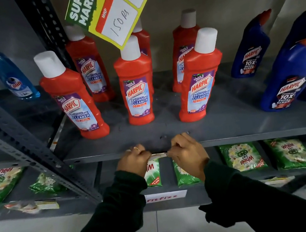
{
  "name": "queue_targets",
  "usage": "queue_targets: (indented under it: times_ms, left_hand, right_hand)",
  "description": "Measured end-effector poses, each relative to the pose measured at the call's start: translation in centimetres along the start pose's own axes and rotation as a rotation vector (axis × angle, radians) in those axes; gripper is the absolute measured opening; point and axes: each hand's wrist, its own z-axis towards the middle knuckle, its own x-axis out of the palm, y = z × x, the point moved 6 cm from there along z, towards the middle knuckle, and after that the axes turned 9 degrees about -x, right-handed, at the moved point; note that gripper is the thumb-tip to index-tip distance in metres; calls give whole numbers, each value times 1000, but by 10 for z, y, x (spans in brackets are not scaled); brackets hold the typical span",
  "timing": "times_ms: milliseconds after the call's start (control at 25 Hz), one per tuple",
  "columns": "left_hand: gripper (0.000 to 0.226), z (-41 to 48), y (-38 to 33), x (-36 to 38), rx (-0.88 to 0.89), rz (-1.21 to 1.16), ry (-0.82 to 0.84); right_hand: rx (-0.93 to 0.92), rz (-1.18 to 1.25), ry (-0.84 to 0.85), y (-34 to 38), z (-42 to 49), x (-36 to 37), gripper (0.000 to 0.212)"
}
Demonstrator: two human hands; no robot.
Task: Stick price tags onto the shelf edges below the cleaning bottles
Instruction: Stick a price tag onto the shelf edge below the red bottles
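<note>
Several red Harpic bathroom cleaner bottles (137, 90) with white caps stand on a dark grey metal shelf (231, 122). My left hand (134, 161) and my right hand (187, 153) are both at the shelf's front edge (253, 136), right below the middle bottle. Between their fingertips they pinch a small price tag (158, 155), seen edge-on against that edge. Most of the tag is hidden by my fingers. Both arms wear dark sleeves.
A yellow and green price card (109, 11) hangs from above, in front of the bottles. Blue Harpic bottles (285, 80) stand at the right, a blue Colin bottle (14, 78) at the left. Green Wheel packets (243, 157) lie on the shelf below. A slotted upright (31, 149) runs diagonally at the left.
</note>
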Motion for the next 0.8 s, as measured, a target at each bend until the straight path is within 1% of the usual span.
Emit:
queue_targets:
  times_ms: [80,240,320,440,520,600,640,720,800]
  left_hand:
    - [25,-3,-3,-12,46,36,-105]
    - [23,1,-6,-25,41,34,-184]
    - [25,2,-8,-21,65,12,-181]
    - [26,4,-11,-12,97,-14,-122]
    - [23,4,-15,-10,101,11,-68]
    - [18,5,-18,-12,107,53,-83]
    - [18,6,-18,-13,111,66,-106]
    - [29,7,-18,-11,113,87,-133]
    - [35,9,-17,-9,120,97,-142]
  right_hand:
    - [29,-29,-19,-1,1,3,19]
    - [79,-61,-33,0,4,8,23]
    - [109,-65,-36,0,6,8,24]
    - [139,-101,-19,1,7,8,25]
    - [162,-135,-20,1,7,9,23]
    - [183,-138,-32,1,7,9,21]
    - [188,-131,-34,1,7,8,21]
    - [180,-136,-32,3,8,6,19]
    - [156,-134,-35,5,8,4,14]
